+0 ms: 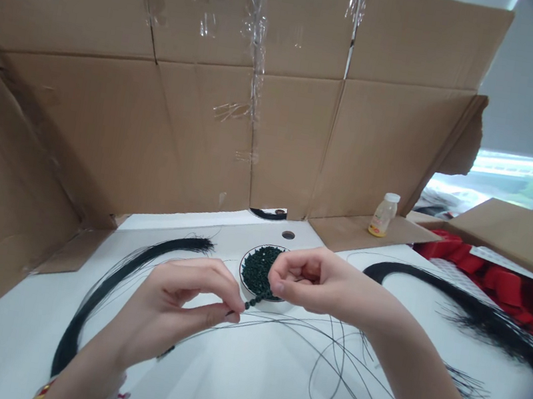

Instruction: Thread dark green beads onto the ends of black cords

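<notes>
L hand (182,314) pinched thin black cord (288,321) strung w/ small dark-green beads (253,302); R hand (317,282) curled above round white bowl (241,270), grip unclear.

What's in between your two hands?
The head view shows dark green beads on a thin black cord between the left hand and right hand.

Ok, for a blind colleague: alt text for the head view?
The left hand pinches a black thread strung with green beads; the right hand hovers over a bowl of beads. Black thread bundles lie on a white table.
</notes>
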`<state>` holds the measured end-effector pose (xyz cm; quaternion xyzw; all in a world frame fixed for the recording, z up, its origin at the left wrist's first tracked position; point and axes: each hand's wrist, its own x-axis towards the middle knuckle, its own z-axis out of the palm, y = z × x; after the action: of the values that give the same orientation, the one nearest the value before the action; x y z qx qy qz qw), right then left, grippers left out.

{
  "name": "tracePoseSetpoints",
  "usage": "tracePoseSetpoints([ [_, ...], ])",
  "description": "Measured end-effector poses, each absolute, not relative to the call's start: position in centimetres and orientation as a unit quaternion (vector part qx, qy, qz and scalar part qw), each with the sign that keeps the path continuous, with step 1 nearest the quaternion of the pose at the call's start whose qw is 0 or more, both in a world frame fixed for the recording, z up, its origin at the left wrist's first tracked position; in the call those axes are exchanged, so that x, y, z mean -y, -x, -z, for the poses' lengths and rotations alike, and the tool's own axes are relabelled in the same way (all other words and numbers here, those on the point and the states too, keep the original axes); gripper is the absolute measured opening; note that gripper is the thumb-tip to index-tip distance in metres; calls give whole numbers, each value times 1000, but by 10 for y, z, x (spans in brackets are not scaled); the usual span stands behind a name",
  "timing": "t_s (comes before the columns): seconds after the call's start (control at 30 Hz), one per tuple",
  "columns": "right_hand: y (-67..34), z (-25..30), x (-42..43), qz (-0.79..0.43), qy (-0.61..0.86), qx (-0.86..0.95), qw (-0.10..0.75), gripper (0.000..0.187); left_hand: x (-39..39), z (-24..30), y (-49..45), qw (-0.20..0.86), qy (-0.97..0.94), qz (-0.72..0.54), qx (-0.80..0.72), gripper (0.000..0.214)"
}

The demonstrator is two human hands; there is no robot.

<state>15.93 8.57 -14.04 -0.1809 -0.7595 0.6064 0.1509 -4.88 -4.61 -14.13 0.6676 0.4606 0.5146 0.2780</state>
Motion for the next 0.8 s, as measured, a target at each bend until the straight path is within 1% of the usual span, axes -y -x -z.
tracePoseSetpoints([
  [0.13,-160,140,-86,-595,180,766,164,23,43,140,53,274,-685,-495,-460,14],
  [0.37,-162,140,-89,-587,185,770,168,25,38,141,56,265,-693,-477,-471,8],
  [0.6,-162,142,-90,-586,200,769,161,22,39,142,57,272,-696,-485,-455,17],
  [0.8,-160,144,-86,-597,197,765,139,24,32,144,55,284,-715,-410,-491,15],
])
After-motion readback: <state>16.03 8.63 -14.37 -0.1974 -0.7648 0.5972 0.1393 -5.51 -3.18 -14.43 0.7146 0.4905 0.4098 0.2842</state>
